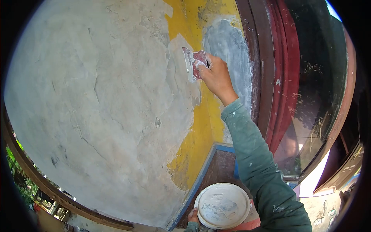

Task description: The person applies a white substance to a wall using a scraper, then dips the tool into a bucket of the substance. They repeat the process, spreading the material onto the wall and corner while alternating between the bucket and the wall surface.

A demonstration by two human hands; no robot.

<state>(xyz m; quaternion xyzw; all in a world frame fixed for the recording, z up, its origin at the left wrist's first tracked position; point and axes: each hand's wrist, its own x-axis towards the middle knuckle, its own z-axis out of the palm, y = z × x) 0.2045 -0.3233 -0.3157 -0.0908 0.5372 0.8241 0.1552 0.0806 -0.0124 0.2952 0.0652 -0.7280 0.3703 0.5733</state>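
My right hand, in a green sleeve, grips a red putty scraper whose edge is smeared with white putty. The blade lies against the wall, where grey-white filler meets yellow paint. Low in the view, the fingers of my left hand close on the left rim of a round white tub. White putty coats the inside of the tub. Most of my left hand is hidden or out of view.
Right of the yellow strip is a grey filled patch, then a brown frame and a red curtain beside dark glass. A blue-edged ledge runs along the wall's foot. Greenery shows at far left.
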